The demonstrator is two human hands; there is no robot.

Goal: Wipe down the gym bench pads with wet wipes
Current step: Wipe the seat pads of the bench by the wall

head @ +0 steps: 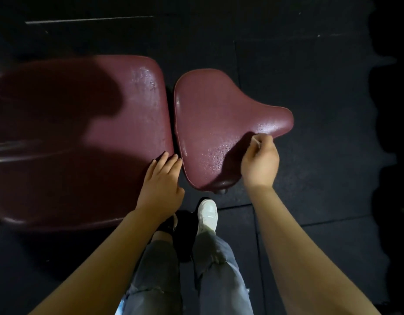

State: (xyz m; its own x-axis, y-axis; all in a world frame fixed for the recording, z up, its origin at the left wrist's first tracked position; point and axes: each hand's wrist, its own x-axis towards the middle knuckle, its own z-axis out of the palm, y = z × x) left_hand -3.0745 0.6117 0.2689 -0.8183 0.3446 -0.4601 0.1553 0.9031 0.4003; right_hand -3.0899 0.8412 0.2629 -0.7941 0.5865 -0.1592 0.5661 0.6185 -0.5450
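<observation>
Two dark red bench pads lie side by side below me. The long back pad (78, 137) fills the left, the smaller seat pad (210, 110) tapers to a narrow tip on the right. Both show wet beads on the vinyl. My left hand (162, 185) rests flat, fingers straight, on the back pad's near right corner beside the gap. My right hand (260, 160) is curled at the seat pad's near edge by the narrow tip, gripping a small wad of whitish wet wipe (256, 142), mostly hidden in the fingers.
Black rubber floor tiles (310, 76) surround the bench. My legs in grey jeans and a white shoe (207, 213) stand close to the pads' near edge. A dark shadow covers the left half of the back pad.
</observation>
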